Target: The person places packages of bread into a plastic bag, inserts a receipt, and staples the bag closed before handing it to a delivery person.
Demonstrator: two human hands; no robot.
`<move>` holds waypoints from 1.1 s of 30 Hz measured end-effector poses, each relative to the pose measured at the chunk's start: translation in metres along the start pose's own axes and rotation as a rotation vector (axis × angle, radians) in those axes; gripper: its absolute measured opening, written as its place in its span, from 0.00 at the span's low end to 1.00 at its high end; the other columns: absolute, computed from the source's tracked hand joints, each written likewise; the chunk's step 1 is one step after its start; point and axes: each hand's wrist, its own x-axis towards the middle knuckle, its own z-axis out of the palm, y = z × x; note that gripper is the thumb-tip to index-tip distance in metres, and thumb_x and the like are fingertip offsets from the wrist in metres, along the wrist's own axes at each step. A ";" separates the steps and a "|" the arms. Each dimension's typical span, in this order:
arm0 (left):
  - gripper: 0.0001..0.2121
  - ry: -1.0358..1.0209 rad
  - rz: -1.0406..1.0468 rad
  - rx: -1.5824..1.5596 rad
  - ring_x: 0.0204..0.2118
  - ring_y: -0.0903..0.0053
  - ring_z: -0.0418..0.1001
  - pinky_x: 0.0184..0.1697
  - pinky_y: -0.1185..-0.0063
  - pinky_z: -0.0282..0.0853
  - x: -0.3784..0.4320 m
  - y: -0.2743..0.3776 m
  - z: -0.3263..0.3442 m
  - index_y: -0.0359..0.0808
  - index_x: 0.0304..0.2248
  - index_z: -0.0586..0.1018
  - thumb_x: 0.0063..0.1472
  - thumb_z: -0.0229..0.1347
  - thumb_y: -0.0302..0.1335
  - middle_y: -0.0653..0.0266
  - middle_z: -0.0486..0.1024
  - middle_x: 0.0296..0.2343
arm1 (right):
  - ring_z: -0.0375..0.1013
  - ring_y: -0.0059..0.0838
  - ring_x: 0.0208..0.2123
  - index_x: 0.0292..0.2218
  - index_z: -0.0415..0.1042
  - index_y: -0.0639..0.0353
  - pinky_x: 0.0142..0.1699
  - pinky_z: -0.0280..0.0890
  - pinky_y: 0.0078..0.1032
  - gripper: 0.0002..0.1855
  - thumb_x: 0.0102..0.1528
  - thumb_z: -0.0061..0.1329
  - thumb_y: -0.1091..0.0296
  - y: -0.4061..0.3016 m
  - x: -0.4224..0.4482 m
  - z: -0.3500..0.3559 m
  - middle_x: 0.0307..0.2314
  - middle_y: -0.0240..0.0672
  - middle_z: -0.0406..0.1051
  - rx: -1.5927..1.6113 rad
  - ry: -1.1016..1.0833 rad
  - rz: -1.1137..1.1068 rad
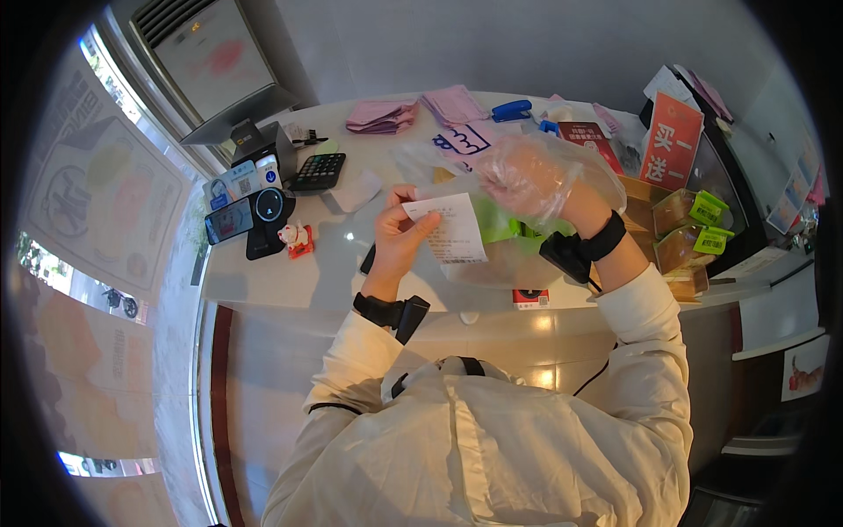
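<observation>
My left hand (405,237) pinches a printed white paper receipt (454,234) between thumb and fingers. My right hand (523,178) is covered by loose clear plastic film (596,165); whether that is a disposable glove or part of a bag is not plain. Its fingers look curled, but the film blurs what they grip. Below both hands a translucent plastic bag (487,273) rests on the white counter (329,277). Something bright green (497,221) shows through it, partly hidden by the receipt. Black bands with small devices circle both wrists.
To the left are a calculator (318,171), a payment stand (269,214), a lucky cat figurine (295,237) and a monitor (240,115). Behind lie folded pink bags (380,116) and a blue stapler (512,110). Clear food boxes (681,247) and a red sign (672,141) stand right.
</observation>
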 end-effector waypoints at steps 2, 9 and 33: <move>0.08 -0.059 0.048 0.090 0.42 0.78 0.64 0.43 0.81 0.62 0.003 -0.002 -0.004 0.30 0.32 0.78 0.50 0.58 0.21 0.67 0.62 0.42 | 0.64 0.40 0.23 0.18 0.61 0.62 0.39 0.61 0.31 0.06 0.42 0.46 0.76 0.016 0.002 0.017 0.23 0.40 0.64 -0.001 0.353 -0.223; 0.08 -0.069 0.034 0.619 0.37 0.73 0.70 0.37 0.80 0.64 0.022 0.011 0.017 0.32 0.30 0.79 0.48 0.57 0.24 0.59 0.71 0.38 | 0.63 0.40 0.24 0.20 0.61 0.62 0.31 0.59 0.30 0.06 0.45 0.45 0.75 0.025 0.003 0.020 0.21 0.38 0.63 0.080 0.096 -0.031; 0.09 0.143 0.252 0.658 0.28 0.75 0.73 0.32 0.84 0.66 0.018 0.007 0.032 0.32 0.30 0.79 0.47 0.54 0.15 0.60 0.75 0.29 | 0.60 0.43 0.48 0.47 0.63 0.58 0.56 0.46 0.39 0.35 0.38 0.55 0.54 -0.016 -0.006 0.008 0.43 0.41 0.65 -0.020 0.288 0.070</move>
